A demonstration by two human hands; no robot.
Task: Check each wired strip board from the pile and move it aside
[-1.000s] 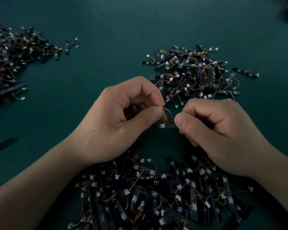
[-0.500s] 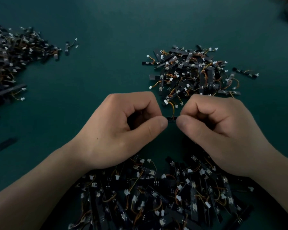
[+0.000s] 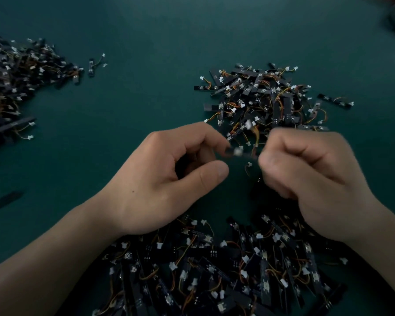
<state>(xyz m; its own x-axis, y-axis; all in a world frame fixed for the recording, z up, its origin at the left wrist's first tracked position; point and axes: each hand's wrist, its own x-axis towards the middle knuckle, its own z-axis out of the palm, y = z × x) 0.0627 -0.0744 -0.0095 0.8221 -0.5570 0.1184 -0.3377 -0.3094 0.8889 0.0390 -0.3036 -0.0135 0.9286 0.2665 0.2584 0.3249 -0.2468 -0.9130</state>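
Fingers of the right hand (image 3: 310, 179) are pinching a blurred strip board (image 3: 237, 152) over the tabletop (image 3: 146, 99), between near pile (image 3: 214, 270) and far pile (image 3: 260, 99). The left hand (image 3: 167, 179) is curling beside it, grip unclear.

Left hand (image 3: 167, 179) and right hand (image 3: 310, 179) over green table (image 3: 146, 42), fingers curled. Blurred strip board (image 3: 238, 152) between them: right hand pinches right end; left end at left index fingertip, thumb apart below, grip unclear. Near pile (image 3: 214, 270) under wrists; far pile (image 3: 260, 99) behind hands; third pile (image 3: 9, 83) at left edge.
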